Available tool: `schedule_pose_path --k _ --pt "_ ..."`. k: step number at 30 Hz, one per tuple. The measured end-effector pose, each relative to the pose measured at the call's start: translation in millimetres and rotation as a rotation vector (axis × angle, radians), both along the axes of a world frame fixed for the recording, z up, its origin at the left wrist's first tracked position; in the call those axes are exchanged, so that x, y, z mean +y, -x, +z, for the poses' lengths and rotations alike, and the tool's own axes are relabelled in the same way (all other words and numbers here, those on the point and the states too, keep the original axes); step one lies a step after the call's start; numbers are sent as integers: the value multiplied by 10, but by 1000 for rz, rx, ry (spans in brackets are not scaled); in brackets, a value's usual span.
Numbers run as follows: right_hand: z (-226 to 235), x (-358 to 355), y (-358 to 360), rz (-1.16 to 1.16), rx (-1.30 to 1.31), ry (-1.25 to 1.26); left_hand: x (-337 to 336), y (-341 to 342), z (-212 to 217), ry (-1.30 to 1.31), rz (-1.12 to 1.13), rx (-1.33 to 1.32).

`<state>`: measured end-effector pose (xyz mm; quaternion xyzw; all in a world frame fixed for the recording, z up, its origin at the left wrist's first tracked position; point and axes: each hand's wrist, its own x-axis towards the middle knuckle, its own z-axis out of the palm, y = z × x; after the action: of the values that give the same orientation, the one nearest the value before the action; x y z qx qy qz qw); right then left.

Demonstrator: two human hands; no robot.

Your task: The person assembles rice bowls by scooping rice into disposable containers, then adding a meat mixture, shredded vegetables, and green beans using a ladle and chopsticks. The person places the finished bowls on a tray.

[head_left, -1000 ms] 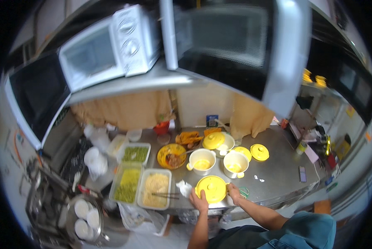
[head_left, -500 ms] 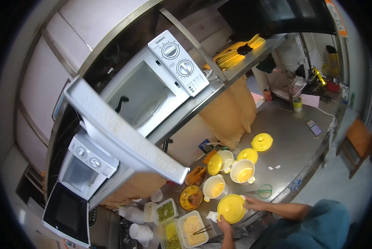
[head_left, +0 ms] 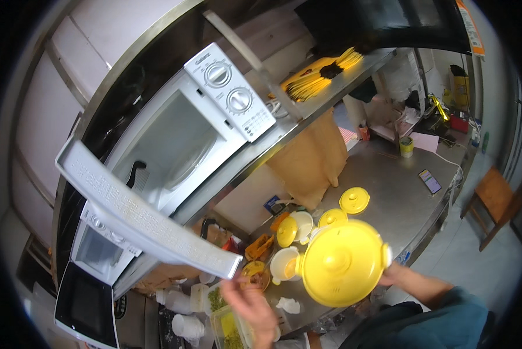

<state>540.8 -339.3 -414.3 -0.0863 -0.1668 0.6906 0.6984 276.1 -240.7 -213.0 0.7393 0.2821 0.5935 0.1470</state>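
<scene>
1. In the head view, the yellow-lidded pot (head_left: pixel 342 266) is held above the surface (head_left: pixel 383 174) by the right hand (head_left: pixel 393 274), whose grip is closed at one side; it could be tipped through this one-sided support.
2. The lid (head_left: pixel 334 259) could be slid off by any tilt, as no hand is laid over it.
3. The left hand (head_left: pixel 252 305) is empty, its grip wide, near the open microwave door (head_left: pixel 141 218); contact cannot be told. The door could be knocked into the pot by a careless pull.

The right hand (head_left: pixel 392 274) is holding a yellow-lidded pot (head_left: pixel 341 264). The microwave door (head_left: pixel 144 205) is standing open — the left hand (head_left: pixel 251 306) hovering near it.
</scene>
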Motion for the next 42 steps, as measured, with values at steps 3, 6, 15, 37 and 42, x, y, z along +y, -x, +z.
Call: schedule_pose_path --k 3,6,15,37,42 --pt "311 58 -188 -166 -118 -173 8 25 894 -404 309 -49" --pt "822 263 -266 -387 -258 -251 143 -226 1374 -538 394 123" --pt "2721 1516 674 -378 -198 -617 -245 659 1354 -334 188 38" --pt "4000 3358 1193 -1004 -1179 29 -344 1545 1256 -140 -47 -125" --pt "4057 3333 1162 -1218 -1509 -69 -128 1458 1314 -177 -227 -163"
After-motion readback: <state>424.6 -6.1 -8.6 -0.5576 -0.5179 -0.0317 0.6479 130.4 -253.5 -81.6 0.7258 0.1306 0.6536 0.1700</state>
